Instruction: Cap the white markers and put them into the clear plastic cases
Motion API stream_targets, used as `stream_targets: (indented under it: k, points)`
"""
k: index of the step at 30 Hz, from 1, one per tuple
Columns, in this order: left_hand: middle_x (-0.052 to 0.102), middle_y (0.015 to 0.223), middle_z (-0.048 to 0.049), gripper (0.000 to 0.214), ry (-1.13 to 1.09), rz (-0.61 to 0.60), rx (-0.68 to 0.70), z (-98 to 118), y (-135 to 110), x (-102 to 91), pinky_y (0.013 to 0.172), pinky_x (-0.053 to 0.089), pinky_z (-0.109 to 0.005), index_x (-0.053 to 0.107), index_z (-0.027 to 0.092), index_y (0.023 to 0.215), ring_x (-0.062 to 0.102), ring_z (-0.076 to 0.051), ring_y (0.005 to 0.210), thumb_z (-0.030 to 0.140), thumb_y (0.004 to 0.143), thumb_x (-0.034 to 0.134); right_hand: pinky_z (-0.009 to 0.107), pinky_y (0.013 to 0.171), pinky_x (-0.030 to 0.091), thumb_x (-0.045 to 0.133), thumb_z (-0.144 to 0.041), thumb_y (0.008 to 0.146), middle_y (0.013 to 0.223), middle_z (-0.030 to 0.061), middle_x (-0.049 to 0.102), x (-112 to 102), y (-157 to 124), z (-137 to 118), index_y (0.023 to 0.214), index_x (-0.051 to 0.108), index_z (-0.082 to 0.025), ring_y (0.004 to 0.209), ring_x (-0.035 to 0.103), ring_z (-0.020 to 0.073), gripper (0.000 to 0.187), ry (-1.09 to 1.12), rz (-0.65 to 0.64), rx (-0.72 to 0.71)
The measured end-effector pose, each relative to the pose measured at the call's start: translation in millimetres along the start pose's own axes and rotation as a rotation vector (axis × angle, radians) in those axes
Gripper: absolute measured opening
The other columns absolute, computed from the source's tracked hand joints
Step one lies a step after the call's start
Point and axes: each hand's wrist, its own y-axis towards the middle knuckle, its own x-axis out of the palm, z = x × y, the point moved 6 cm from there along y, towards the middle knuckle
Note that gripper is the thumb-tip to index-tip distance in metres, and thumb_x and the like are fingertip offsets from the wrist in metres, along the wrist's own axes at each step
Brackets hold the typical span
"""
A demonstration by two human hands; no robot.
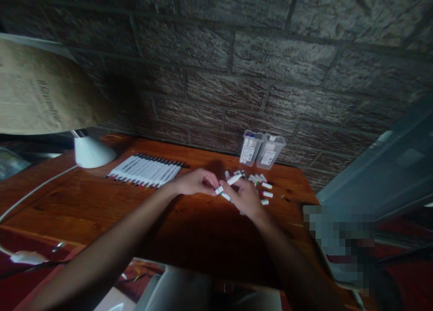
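Head view, left hand (198, 183) and right hand (245, 199) fingers (211, 181) pinching 1 marker (234, 179), 2 cases (251, 148) behind

marker (230, 181): white barrel, tilted, right end higher
hold: left hand (198, 182) pinches low end, right hand (245, 198) grips barrel
caps (266, 190): white, short, scattered just right

Left hand (196, 182) and right hand (245, 198) meet, fingers pinched.
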Motion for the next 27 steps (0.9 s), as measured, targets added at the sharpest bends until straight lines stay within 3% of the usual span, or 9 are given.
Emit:
stream_targets:
  k: [6,11,16,23,27]
  points:
    - [0.076,0.089,-0.0057,0.022,0.088,-0.023,0.025,-7.1,0.9,-2.2,0.077,0.050,-0.026,0.075,0.015,0.090,0.068,-0.016,0.080,0.027,0.072,0.080,0.025,0.061,0.043,0.061,-0.038,0.090,0.070,0.0031,0.073,5.6,-2.6,-1.0,0.075,0.072,-0.019,0.064,0.065,0.0159,0.026,-0.053,-0.017,-0.051]
    - [0.074,0.077,-0.0014,0.020,0.265,-0.091,-0.021,-6.5,-1.1,-0.9,0.063,0.044,-0.021,0.077,0.016,0.090,0.062,-0.012,0.066,0.027,0.074,0.078,0.026,0.066,0.046,0.059,-0.038,0.091,0.077,0.0038,0.075,8.0,-2.2,-1.8,0.083,0.074,-0.020,0.067,0.067,0.0165,0.025,-0.007,-0.062,-0.049]
    - [0.072,0.072,0.0008,0.018,0.431,-0.097,-0.017,-2.9,-2.4,-2.6,0.059,0.037,-0.020,0.079,0.017,0.089,0.056,-0.010,0.061,0.031,0.076,0.075,0.025,0.060,0.043,0.058,-0.041,0.091,0.069,0.0037,0.072,6.0,-1.2,-2.0,0.074,0.071,-0.019,0.063,0.065,0.0162,0.030,-0.098,-0.043,-0.039]
    - [0.073,0.071,0.0001,0.018,0.351,-0.152,0.024,0.7,-3.7,3.5,0.057,0.038,-0.020,0.079,0.020,0.089,0.057,-0.011,0.060,0.030,0.075,0.076,0.027,0.061,0.040,0.054,-0.042,0.093,0.069,0.0051,0.071,5.2,0.5,-8.3,0.074,0.064,-0.019,0.062,0.064,0.0172,0.031,-0.250,-0.031,-0.094]
    - [0.073,0.071,-0.0001,0.021,0.362,-0.080,-0.086,-3.6,-11.8,-16.8,0.056,0.040,-0.019,0.079,0.021,0.086,0.059,-0.013,0.060,0.034,0.069,0.079,0.028,0.064,0.041,0.052,-0.040,0.095,0.070,0.0062,0.071,8.5,2.1,-12.3,0.074,0.062,-0.020,0.066,0.065,0.0189,0.030,-0.301,-0.049,-0.101]
